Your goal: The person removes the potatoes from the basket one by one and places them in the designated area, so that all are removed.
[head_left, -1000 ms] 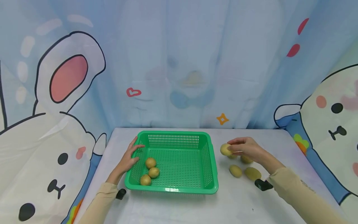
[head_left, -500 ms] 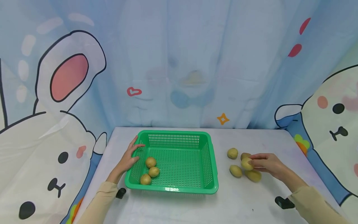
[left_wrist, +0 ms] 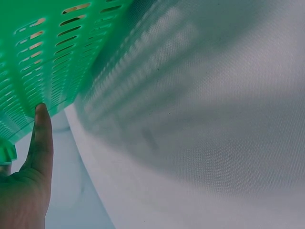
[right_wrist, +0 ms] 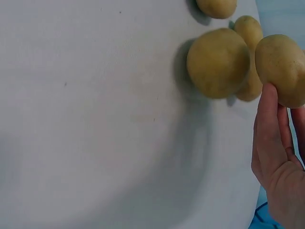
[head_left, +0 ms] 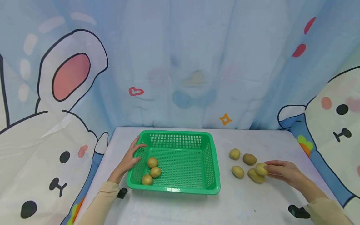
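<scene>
A green plastic basket [head_left: 180, 189] sits on the white table, with three potatoes [head_left: 155, 172] along its left side. My left hand [head_left: 130, 159] grips the basket's left rim. In the left wrist view, one straight finger [left_wrist: 43, 138] lies against the outside of the slotted wall. To the right, my right hand [head_left: 287, 173] pinches a pale potato [head_left: 261, 169] between thumb and fingers. Below it lies a longer potato [head_left: 255, 177], partly hidden by the held one. In the right wrist view, the held potato [right_wrist: 281, 67] rests at the fingertips.
Three more potatoes lie between basket and right hand: a rounded one [head_left: 234, 154], a browner one [head_left: 249, 159] and an oval one [head_left: 237, 172]. A blue cartoon curtain [head_left: 191, 62] hangs behind the table [head_left: 225, 206]. Dark wrist cameras [head_left: 298, 212] jut from the wrists.
My right hand has carried its potato from beside the basket rightward and toward me, over the other potatoes. The left hand and the basket have stayed put.
</scene>
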### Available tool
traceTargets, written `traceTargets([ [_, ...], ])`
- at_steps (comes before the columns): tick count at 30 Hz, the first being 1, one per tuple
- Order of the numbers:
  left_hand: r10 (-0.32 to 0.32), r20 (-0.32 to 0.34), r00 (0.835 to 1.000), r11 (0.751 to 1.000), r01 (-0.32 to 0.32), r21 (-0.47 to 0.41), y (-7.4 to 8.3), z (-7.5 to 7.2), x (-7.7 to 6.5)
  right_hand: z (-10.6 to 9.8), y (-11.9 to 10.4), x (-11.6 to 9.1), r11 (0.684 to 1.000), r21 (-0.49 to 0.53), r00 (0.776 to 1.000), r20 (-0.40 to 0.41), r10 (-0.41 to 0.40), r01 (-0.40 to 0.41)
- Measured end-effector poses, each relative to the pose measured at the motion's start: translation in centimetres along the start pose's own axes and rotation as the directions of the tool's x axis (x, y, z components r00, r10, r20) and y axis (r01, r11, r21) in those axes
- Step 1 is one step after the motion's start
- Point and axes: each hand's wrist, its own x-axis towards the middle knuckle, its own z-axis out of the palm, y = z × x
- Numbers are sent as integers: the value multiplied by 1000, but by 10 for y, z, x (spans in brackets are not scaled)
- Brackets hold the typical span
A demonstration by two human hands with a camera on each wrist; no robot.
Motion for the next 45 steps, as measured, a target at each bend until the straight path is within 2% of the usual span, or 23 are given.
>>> traceTargets([
  [4, 7, 2, 1000, 1000, -7, 6, -2, 1, 1, -14, 8, -1, 995, 77, 997, -39, 64, -61],
  [9, 10, -19, 1000, 1000, -9, 20, -24, 5, 5, -22, 22, 0, 970, 195, 984, -71, 162, -145],
  [13, 5, -21, 1000, 999, -5, 33, -40, 6, 6, -23, 33, 3, 957, 233, 977, -89, 196, -171],
  [22, 17, -22, 1000, 1000, -17, -1, -42, 8, 6, -17, 47, 7, 951, 244, 971, -98, 217, -188],
  [25, 17, -26, 1000, 1000, -17, -12, -42, 8, 6, -17, 47, 7, 964, 194, 974, -99, 203, -181],
  [29, 9, -22, 1000, 1000, -8, 13, -41, 6, 6, -19, 41, 6, 990, 6, 986, -85, 144, -144],
  [34, 8, -13, 1000, 1000, -8, 28, -43, 6, 7, -25, 21, 2, 979, -202, 999, -47, 14, -23],
  [40, 18, -9, 1000, 1000, -18, 23, -42, 6, 7, -24, -10, 2, 958, -281, 997, -25, -71, 62],
  [45, 30, -15, 999, 999, -30, 30, -42, 5, 7, 1, -46, 9, 938, -320, 991, 48, -126, 134],
])
